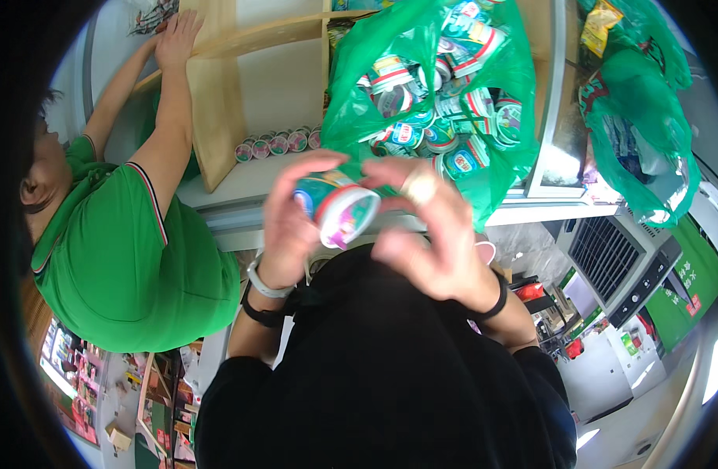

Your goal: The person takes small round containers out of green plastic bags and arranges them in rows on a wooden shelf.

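Note:
Gripped in my left hand point(294, 217) is a small green tub point(329, 199) with a red band and a white rim; its pink-and-green lid faces toward me. Just to its right is my right hand point(429, 228), blurred, fingers apart and holding nothing that I can see. Beyond both hands an opened green plastic bag point(359, 94) bulges with many similar tubs point(461, 161), lying at all angles. Left of the bag, a row of small tubs point(277, 143) with pink ends lines the bottom of a wooden shelf compartment point(277, 88).
A person in a green shirt point(142, 264) stands close on my left, arms stretched to the shelf. More filled green bags point(646, 135) sit at the right. An air cooler point(617, 258) stands below them. A sliding glass panel frame point(549, 99) edges the shelf.

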`<action>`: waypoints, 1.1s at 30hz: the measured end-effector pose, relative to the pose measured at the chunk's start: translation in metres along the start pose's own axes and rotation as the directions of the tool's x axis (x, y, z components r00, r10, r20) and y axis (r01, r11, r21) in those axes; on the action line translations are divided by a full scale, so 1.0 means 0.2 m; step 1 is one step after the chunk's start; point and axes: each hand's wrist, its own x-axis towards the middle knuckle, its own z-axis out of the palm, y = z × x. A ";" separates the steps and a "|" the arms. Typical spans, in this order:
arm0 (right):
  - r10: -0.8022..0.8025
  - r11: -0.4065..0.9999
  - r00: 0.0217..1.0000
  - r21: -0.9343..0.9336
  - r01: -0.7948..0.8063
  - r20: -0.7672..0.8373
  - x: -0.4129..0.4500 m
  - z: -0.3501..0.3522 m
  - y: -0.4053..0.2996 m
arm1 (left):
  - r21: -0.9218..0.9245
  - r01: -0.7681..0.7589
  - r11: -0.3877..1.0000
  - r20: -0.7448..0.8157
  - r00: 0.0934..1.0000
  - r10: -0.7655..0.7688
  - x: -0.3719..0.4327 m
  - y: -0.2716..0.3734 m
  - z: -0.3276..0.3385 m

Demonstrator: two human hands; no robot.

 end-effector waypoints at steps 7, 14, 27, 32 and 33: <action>0.138 0.656 0.860 -0.605 -0.451 -0.491 -0.01 -0.29 0.44 | 0.046 0.079 0.996 -0.342 0.938 -0.059 0.01 -0.11 -0.45; -0.090 0.607 0.850 -0.705 -0.366 -0.519 0.09 -0.38 0.52 | 0.513 0.476 0.714 -0.334 0.877 -0.345 0.29 -0.54 -1.20; 0.094 0.267 0.963 -0.926 -0.269 -0.252 0.18 -0.42 0.49 | 0.945 0.201 0.256 0.046 0.697 -0.715 0.71 -1.32 -1.23; 0.159 0.333 0.952 -0.894 -0.301 -0.261 0.18 -0.39 0.51 | 0.940 0.153 0.306 0.156 0.603 -0.782 0.76 -1.56 -1.35; 0.184 0.368 0.940 -0.866 -0.338 -0.289 0.16 -0.40 0.52 | 0.946 0.126 0.299 0.164 0.608 -0.777 0.76 -1.58 -1.34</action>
